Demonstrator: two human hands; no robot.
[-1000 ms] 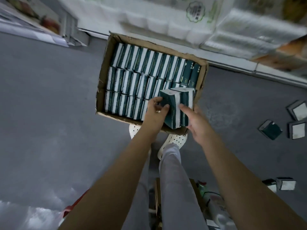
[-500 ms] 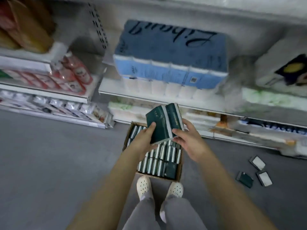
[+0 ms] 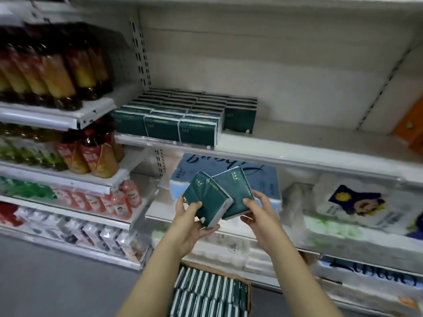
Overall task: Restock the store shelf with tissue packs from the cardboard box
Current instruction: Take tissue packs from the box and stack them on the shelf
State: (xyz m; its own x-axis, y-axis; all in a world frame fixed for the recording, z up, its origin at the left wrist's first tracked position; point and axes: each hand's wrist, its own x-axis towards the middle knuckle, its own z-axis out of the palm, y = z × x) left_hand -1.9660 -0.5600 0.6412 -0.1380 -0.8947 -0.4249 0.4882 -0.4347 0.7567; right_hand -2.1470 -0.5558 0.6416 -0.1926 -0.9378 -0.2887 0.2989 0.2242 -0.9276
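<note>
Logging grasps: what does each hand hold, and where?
Left hand: left green tissue pack, by its near end. Right hand: right green tissue pack, by its near corner.

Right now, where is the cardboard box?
Head view, bottom centre: the cardboard box sits on the floor by the lowest shelf, below the left hand, tissue packs inside.
</note>
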